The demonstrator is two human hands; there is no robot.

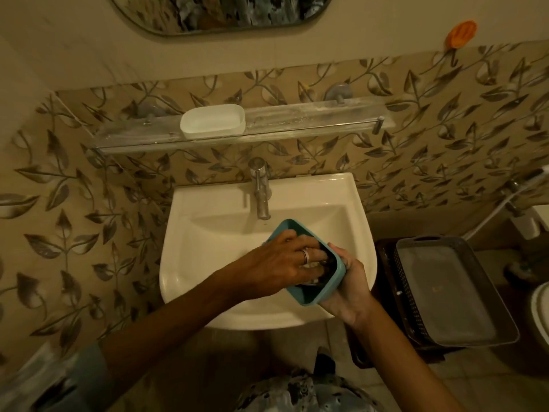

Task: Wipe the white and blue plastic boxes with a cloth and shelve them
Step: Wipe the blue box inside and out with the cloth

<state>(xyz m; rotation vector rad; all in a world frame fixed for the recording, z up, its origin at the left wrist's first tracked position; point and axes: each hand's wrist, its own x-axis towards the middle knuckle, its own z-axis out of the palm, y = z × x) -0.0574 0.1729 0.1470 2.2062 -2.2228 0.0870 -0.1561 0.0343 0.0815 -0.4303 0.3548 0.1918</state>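
A blue plastic box (322, 298) is held tilted over the white sink (208, 242). My right hand (352, 289) grips it from below and behind, thumb on its rim. My left hand (285, 258) reaches inside the box, fingers curled on a dark cloth (316, 270) that is mostly hidden by the fingers. A white plastic box (212, 121) stands on the glass wall shelf (312, 121) above the tap, left of the shelf's middle.
A metal tap (261, 188) rises at the back of the sink. A grey basket tray (451, 289) sits on a dark stand to the right. An orange holder (460, 34) hangs on the wall; a mirror (219, 11) is above.
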